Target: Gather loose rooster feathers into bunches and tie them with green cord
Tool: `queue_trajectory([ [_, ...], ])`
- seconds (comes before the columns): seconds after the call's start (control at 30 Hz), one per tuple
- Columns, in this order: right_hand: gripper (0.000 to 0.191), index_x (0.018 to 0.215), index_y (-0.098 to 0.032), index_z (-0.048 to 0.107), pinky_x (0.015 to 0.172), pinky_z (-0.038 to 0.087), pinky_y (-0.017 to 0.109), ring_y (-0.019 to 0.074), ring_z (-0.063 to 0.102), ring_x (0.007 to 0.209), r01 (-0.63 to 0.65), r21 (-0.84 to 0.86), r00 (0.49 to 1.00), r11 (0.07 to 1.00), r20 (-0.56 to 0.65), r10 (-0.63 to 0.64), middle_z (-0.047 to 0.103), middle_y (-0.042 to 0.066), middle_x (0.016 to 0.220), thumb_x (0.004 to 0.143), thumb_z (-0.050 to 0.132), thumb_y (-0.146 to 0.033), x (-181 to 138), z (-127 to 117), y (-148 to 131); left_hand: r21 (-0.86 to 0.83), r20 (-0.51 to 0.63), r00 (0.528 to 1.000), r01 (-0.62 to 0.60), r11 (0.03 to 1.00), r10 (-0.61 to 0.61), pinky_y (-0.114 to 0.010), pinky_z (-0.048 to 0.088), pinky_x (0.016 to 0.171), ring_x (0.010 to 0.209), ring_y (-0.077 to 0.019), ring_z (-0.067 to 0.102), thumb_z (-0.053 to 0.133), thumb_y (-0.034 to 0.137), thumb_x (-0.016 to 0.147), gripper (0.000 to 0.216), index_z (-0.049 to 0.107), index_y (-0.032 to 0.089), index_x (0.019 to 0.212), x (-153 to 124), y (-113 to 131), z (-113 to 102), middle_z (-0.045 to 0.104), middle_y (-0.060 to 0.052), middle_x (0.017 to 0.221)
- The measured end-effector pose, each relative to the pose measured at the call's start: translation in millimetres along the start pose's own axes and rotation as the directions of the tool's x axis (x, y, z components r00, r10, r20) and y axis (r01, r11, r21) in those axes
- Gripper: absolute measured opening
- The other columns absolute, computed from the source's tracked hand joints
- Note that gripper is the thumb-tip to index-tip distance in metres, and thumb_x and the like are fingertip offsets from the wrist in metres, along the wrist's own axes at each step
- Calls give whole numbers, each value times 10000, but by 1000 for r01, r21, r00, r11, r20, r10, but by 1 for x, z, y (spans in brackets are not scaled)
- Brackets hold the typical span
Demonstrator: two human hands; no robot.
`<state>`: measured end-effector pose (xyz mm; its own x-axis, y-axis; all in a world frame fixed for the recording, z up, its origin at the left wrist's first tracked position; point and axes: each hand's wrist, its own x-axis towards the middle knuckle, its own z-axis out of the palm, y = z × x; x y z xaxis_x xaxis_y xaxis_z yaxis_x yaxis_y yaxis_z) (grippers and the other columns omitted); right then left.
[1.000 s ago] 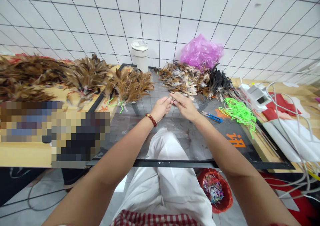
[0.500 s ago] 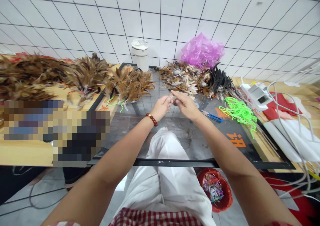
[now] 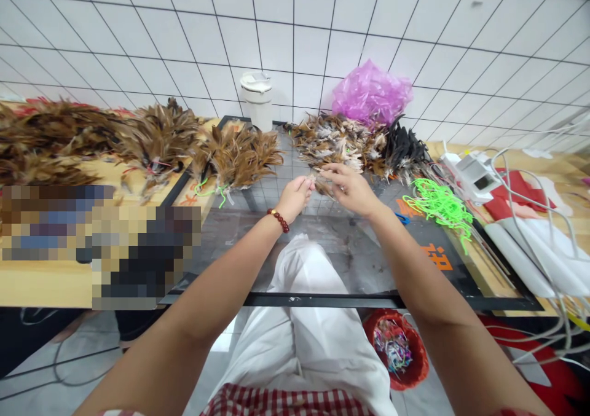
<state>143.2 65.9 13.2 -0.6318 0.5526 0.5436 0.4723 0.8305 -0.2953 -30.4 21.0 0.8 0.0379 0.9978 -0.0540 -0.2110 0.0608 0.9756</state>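
Observation:
My left hand [image 3: 295, 196], with a red bead bracelet at the wrist, is pinched shut on a few small brown feathers [image 3: 318, 184] over the glass table top [image 3: 322, 262]. My right hand [image 3: 354, 188] is just to its right, fingers curled at the same small bunch of feathers. Right behind both hands lies a heap of mixed pale and brown feathers [image 3: 336, 139]. A bundle of brown feathers [image 3: 239, 155] tied with green cord lies to the left.
Long brown feather bundles [image 3: 69, 136] cover the wooden bench at the left. A white cup [image 3: 258, 99] and pink plastic bag [image 3: 371, 93] stand at the wall. Black feathers [image 3: 405, 149], neon green cords [image 3: 437, 204], a white device [image 3: 474, 176] with cables lie right. A red basket [image 3: 396, 348] sits below.
My right hand has slid a little to the right and now covers most of the blue scissors. My left hand has stayed in place.

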Motion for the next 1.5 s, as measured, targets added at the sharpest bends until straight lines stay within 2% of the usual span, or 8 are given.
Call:
queue_trajectory([
  [0.17,189,830,-205,745,758,455,292,193,622,807,-134,-178,950,975,257,177,699,50,815,770,566,-197,-3,-27,2,-26,-36,999,26,999,-26,-148,142,384,371,-24,216,473,281,893,229,447,168,696,0,2,0,270,89,498],
  [0.23,136,784,-206,739,700,436,263,175,618,750,-160,-178,919,971,332,213,703,28,779,735,614,-226,-4,-28,1,-18,-33,999,23,1000,-24,-148,145,385,373,-26,214,483,292,888,231,450,168,695,0,2,0,267,89,497],
  [0.37,118,784,-205,722,657,398,258,172,609,732,-167,-239,909,957,337,243,703,29,791,734,621,-241,-4,-21,-2,7,-28,1000,6,1000,-6,-157,151,400,386,-35,204,473,281,890,236,452,168,683,0,1,1,259,87,499],
  [0.5,174,809,-198,694,721,388,276,186,600,822,-124,-224,952,967,249,180,688,49,843,801,522,-168,-2,-20,-4,102,-63,991,-113,988,120,-174,202,434,418,-56,245,445,249,895,232,471,172,678,2,-4,0,294,72,509],
  [0.6,202,884,-183,668,759,376,311,208,571,853,-96,-244,983,965,129,130,663,75,879,854,468,-176,1,-22,-9,269,-117,951,-246,931,285,-189,309,512,509,-83,392,463,261,886,223,522,173,690,3,-7,-2,452,30,576],
  [0.77,223,934,-192,639,806,328,363,235,529,914,42,-305,994,951,112,-8,645,90,933,913,420,-227,2,-15,-23,472,-78,894,-356,806,440,-222,383,709,706,-129,525,461,238,881,207,601,177,741,1,-7,-2,622,-14,739],
  [1.13,282,976,-201,639,887,303,411,248,522,951,-51,-271,997,961,-62,35,635,93,956,945,383,-314,-1,-5,-29,390,-3,944,-303,869,330,-218,306,582,557,-109,406,498,270,870,252,543,169,644,-7,-3,5,473,28,552],
  [1.5,269,980,-211,646,902,295,417,246,530,965,-92,-264,993,960,-97,68,645,89,982,944,400,-311,1,-5,-32,182,40,970,-244,952,241,-215,298,525,515,-92,363,517,346,861,275,563,162,663,-4,-5,7,449,25,546],
])
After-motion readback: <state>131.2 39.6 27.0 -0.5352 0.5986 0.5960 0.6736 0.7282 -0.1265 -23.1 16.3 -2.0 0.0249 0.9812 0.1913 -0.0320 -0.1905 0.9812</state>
